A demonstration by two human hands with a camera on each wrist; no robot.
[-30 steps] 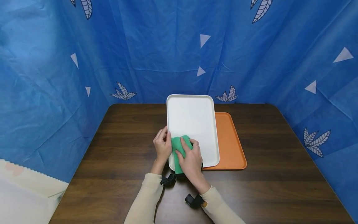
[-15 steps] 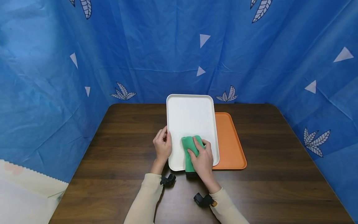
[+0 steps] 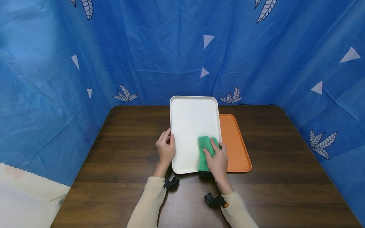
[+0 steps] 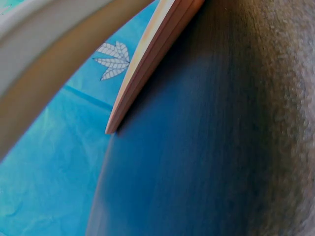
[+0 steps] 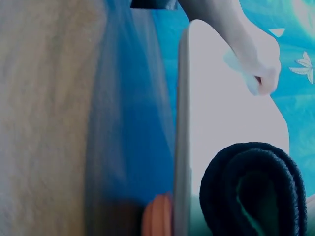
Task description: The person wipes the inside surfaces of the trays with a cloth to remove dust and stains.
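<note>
My left hand [image 3: 166,150] grips the left rim of a white rectangular tray [image 3: 194,117], thumb at the upper edge. The right hand [image 3: 218,162] holds a folded green cloth [image 3: 203,153] against the tray's lower right part. In the right wrist view the rolled end of the cloth [image 5: 216,189], dark-edged, fills the lower right; the left hand [image 5: 261,59] shows beyond it on the tray [image 5: 216,108]. Seen from the left wrist, the white tray's underside [image 4: 54,73] is raised off the table. The right fingertips are partly hidden.
Under and right of the white tray lies an orange tray [image 3: 235,145] on the brown wooden table [image 3: 137,142]; its edge [image 4: 147,69] looks layered in the left wrist view. A blue patterned curtain [image 3: 159,53] stands behind and beside the table.
The right hand has slid the green cloth rightward across the lower part of the white tray, from the left side to the right rim. The left hand and both trays stay put.
</note>
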